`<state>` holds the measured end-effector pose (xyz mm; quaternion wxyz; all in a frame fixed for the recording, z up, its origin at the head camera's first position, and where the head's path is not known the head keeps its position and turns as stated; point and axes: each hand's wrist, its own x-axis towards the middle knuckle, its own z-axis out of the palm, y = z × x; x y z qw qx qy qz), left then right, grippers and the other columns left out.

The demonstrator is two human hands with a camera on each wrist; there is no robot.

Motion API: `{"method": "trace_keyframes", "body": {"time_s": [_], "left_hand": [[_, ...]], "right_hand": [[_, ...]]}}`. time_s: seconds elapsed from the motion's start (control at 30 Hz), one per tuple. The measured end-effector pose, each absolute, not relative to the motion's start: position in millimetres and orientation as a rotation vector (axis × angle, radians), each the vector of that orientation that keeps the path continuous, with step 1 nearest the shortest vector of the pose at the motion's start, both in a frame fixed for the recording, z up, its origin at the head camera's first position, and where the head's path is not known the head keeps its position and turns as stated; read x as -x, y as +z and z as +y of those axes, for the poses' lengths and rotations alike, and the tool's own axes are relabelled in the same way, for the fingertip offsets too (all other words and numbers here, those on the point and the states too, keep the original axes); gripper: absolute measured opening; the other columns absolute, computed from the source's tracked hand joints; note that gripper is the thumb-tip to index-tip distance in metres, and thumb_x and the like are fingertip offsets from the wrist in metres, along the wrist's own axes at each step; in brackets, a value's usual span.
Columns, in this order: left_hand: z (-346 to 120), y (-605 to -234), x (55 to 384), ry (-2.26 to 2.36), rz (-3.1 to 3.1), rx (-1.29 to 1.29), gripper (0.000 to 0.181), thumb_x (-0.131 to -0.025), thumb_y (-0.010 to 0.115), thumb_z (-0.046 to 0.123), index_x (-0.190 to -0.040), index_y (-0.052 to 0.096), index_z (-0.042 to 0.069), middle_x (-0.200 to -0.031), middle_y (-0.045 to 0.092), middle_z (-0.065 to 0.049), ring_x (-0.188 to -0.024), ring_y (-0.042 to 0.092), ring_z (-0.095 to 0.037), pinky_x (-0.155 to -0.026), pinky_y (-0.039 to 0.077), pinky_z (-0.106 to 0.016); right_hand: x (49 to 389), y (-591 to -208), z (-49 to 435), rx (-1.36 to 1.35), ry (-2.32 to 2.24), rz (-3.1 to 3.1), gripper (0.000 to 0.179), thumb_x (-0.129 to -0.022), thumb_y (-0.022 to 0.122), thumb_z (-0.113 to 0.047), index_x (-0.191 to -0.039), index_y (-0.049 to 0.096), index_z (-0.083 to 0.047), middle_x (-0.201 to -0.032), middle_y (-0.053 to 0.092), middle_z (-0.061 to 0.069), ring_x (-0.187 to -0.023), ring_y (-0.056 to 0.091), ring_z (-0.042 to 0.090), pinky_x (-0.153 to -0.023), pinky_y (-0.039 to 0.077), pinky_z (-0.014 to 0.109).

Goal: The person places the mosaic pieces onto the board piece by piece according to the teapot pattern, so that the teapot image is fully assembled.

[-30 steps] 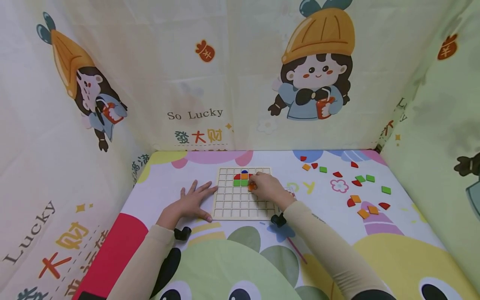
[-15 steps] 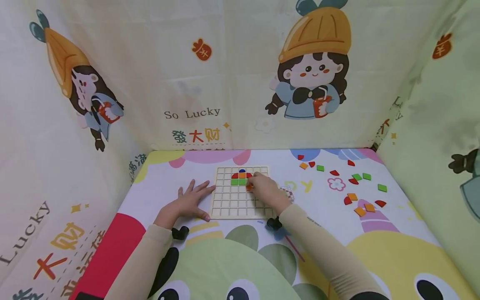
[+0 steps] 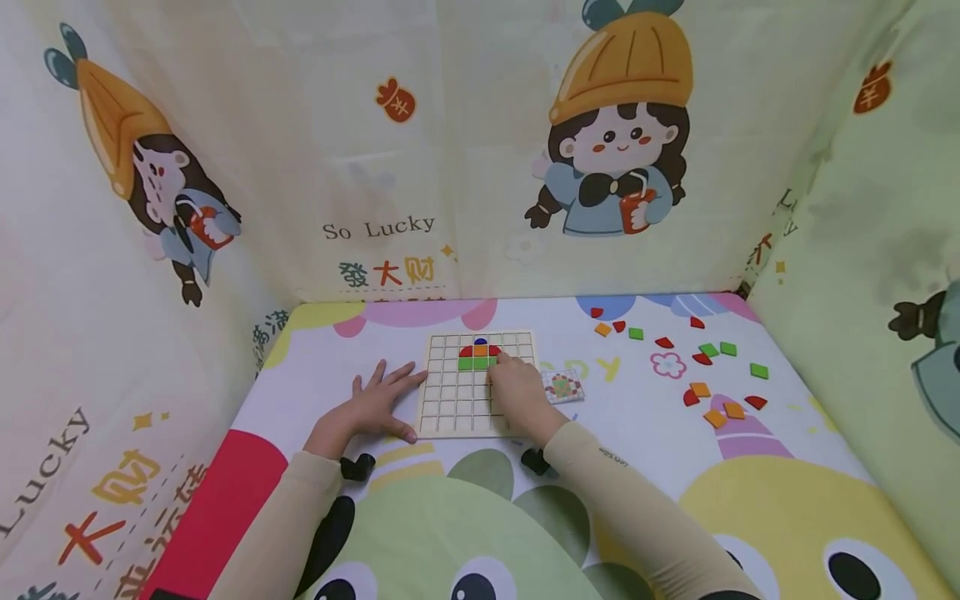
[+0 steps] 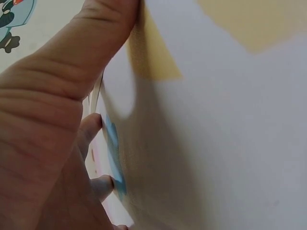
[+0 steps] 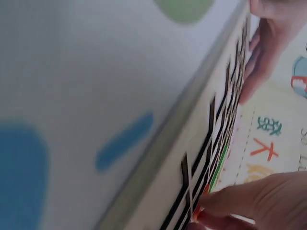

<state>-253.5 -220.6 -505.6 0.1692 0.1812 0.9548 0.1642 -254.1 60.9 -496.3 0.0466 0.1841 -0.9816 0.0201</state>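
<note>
A pale wooden grid board lies on the table. On its upper part sit a blue rounded piece, an orange square, red rounded-corner pieces on either side and a row of green squares below. My right hand is over the board's right half, fingertips at the right end of the green row. Between its thumb and finger, the right wrist view shows an orange tile, low at the grid. My left hand lies spread beside the board, fingertips and thumb at its left edge.
A small pattern card lies right of the board. Several loose tiles, such as a green one, an orange one and a red one, are scattered on the right side of the table. A printed cloth wall stands behind.
My right hand has moved slightly left and lower over the board, uncovering the pattern card. The orange tile under its fingers is now hidden from the head view. The left hand stays put.
</note>
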Motion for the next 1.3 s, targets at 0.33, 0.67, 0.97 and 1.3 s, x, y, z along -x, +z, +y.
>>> {"method": "trace_keyframes", "body": {"time_s": [0.33,0.67,0.97,1.3], "left_hand": [[-221,-505,253,0.474,2.717,-0.513,0.120,-0.065,0.090,0.061,-0.165,0.028,0.033,-0.175,0.014,-0.006,-0.156,-0.009,-0.055,-0.110,-0.003,-0.086],[-220,-506,253,0.482,2.711,-0.515,0.120,-0.064,0.090,0.061,-0.164,0.030,0.033,-0.175,0.015,-0.007,-0.155,-0.008,-0.056,-0.110,-0.003,-0.087],[-221,-507,253,0.479,2.710,-0.510,0.120,-0.065,0.090,0.060,-0.164,0.029,0.033,-0.175,0.014,-0.006,-0.156,-0.010,-0.054,-0.110,-0.005,-0.085],[-220,-506,252,0.473,2.712,-0.505,0.120,-0.065,0.090,0.061,-0.164,0.029,0.033,-0.175,0.014,-0.006,-0.156,-0.009,-0.055,-0.110,-0.004,-0.086]], "right_hand": [[275,-495,79,-0.666,0.197,-2.950,0.010,-0.097,0.071,-0.022,-0.097,0.076,-0.014,-0.087,0.065,0.003,-0.073,0.065,0.022,-0.065,0.056,0.038],[289,-486,103,-0.525,0.288,-3.102,0.018,-0.100,0.065,-0.022,-0.108,0.076,-0.012,-0.098,0.070,0.003,-0.085,0.064,0.019,-0.082,0.057,0.039],[299,-485,136,-0.416,0.282,-3.140,0.020,-0.101,0.061,-0.023,-0.108,0.074,-0.009,-0.095,0.067,0.005,-0.084,0.061,0.020,-0.081,0.056,0.041],[308,-482,173,-0.241,0.389,-3.192,0.024,-0.099,0.061,-0.023,-0.111,0.074,-0.006,-0.100,0.066,0.010,-0.085,0.059,0.025,-0.079,0.055,0.040]]}}
